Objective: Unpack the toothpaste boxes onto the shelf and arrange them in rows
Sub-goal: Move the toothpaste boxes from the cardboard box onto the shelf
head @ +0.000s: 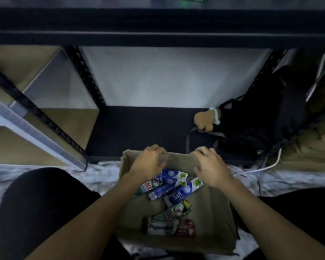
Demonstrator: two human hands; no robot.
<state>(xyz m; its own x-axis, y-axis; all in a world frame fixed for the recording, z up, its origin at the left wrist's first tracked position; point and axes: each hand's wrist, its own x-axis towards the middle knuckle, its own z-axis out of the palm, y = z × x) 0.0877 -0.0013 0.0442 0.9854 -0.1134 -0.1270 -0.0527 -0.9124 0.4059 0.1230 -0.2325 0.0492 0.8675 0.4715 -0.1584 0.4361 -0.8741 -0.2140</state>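
A brown cardboard box [214,218] stands open on the floor between my knees. Inside it lie several toothpaste boxes [176,192], blue and white ones on top and a white and a red one nearer me. My left hand [148,162] grips the box's far flap from the left. My right hand [210,166] holds the same flap from the right, fingers curled over its edge. Just beyond the box is the dark bottom shelf [139,128] of a black metal rack, bare in its middle.
A black backpack [261,124] with a small tan plush toy [204,119] fills the shelf's right end. Black perforated uprights [86,77] frame the bay, and a shelf beam [158,27] runs overhead. Brown cartons [17,68] stand left. A white cable [261,167] lies on the floor.
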